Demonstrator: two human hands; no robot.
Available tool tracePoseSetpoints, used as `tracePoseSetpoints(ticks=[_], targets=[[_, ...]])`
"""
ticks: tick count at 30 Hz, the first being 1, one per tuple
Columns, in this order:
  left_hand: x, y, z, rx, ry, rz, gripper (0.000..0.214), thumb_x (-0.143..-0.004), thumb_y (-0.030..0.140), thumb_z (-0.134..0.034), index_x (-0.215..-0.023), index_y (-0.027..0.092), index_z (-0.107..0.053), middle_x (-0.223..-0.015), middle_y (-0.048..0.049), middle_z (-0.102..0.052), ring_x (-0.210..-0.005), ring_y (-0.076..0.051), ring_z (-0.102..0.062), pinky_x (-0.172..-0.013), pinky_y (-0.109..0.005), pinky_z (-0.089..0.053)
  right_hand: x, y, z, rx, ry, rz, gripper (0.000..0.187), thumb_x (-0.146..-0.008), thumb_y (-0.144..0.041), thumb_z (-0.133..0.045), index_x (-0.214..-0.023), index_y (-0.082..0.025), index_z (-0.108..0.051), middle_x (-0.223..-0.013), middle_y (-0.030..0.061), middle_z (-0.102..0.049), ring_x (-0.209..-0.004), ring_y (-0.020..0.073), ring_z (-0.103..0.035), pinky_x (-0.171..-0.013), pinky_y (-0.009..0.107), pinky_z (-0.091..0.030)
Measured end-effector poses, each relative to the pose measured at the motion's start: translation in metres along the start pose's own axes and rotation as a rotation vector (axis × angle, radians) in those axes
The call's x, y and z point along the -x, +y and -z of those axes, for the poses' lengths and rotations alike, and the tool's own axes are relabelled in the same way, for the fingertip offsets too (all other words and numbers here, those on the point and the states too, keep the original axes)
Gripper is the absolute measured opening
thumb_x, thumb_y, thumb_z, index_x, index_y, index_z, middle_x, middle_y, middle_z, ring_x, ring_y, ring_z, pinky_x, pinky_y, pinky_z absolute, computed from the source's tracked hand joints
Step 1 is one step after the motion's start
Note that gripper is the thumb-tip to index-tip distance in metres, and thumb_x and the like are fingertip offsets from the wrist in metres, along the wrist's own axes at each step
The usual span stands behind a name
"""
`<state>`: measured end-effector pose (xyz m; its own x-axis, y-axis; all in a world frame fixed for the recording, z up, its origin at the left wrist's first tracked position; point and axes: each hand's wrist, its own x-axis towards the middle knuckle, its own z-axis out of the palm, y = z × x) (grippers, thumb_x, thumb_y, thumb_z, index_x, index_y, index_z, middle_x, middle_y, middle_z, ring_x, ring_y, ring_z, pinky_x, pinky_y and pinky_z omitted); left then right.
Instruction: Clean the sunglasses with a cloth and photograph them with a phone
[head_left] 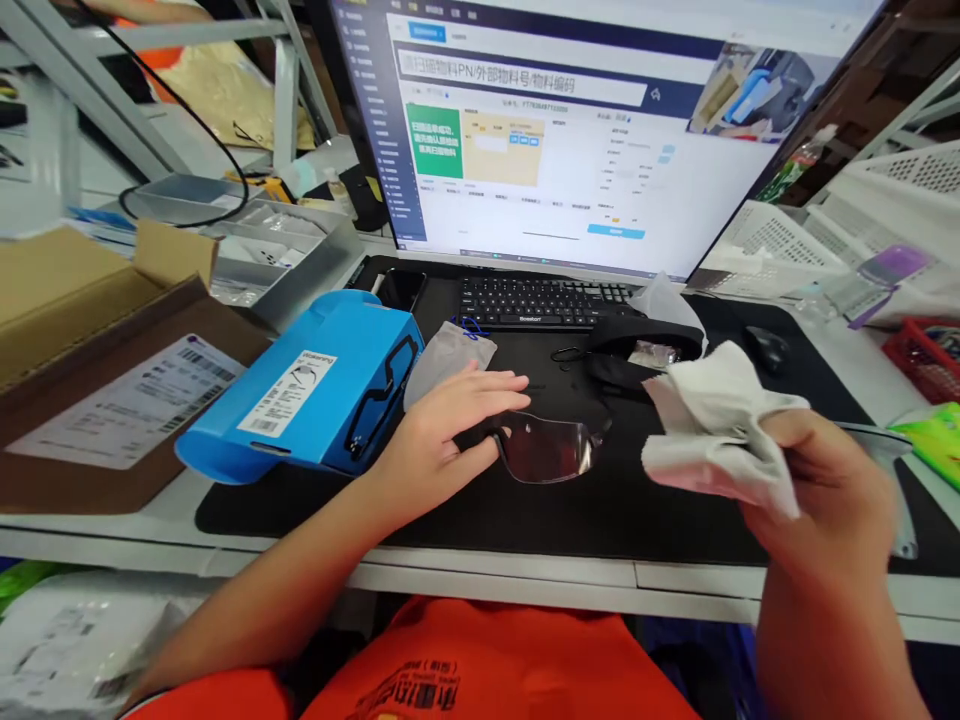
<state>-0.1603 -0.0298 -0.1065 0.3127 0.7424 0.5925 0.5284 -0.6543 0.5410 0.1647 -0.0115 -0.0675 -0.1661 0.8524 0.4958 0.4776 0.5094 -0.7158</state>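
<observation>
My left hand (450, 420) lies over the dark arm of a pair of clear tinted safety glasses (544, 449), holding them on the black desk mat (637, 520) between thumb and fingers. My right hand (821, 490) is raised to the right and grips a crumpled white cloth (720, 430). A second glasses-like clear piece (892, 480) shows behind that hand, partly hidden and blurred. Just left of my left hand lies a grey cloth pouch (448, 362), and a blue glasses box (315, 385) with a white label sits beyond it.
A black keyboard (544, 300) and monitor (570, 120) stand ahead, with a black case (637, 355) and mouse (766, 350) on the mat. A cardboard box (97, 340) and metal tray (285, 245) are at left. White baskets (825, 240) stand at right.
</observation>
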Motion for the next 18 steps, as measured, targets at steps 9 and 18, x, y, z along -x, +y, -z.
tracePoseSetpoints(ticks=[9, 18], targets=[[-0.015, 0.016, 0.005, -0.287, -0.109, -0.140, 0.031, -0.088, 0.015, -0.065, -0.118, 0.015, -0.070, -0.112, -0.0068, -0.077, -0.101, -0.021, -0.073, -0.105, -0.040, -0.055, -0.025, -0.027, -0.060, -0.241, -0.828, -0.081, 0.030, -0.080, -0.007, -0.057, -0.065, -0.022, -0.035, -0.063, -0.0028, -0.055, -0.058, 0.0116, -0.050, -0.053, 0.023, -0.033], [-0.017, 0.020, -0.003, -0.362, -0.172, -0.185, 0.018, -0.095, 0.022, -0.058, -0.105, 0.018, -0.073, -0.099, -0.0058, -0.078, -0.091, -0.019, -0.073, -0.101, -0.039, -0.057, -0.021, -0.036, -0.085, -0.141, -0.624, -0.064, 0.027, -0.076, -0.008, -0.060, -0.067, -0.021, -0.039, -0.060, -0.0072, -0.043, -0.056, 0.0089, -0.035, -0.051, 0.023, -0.025]])
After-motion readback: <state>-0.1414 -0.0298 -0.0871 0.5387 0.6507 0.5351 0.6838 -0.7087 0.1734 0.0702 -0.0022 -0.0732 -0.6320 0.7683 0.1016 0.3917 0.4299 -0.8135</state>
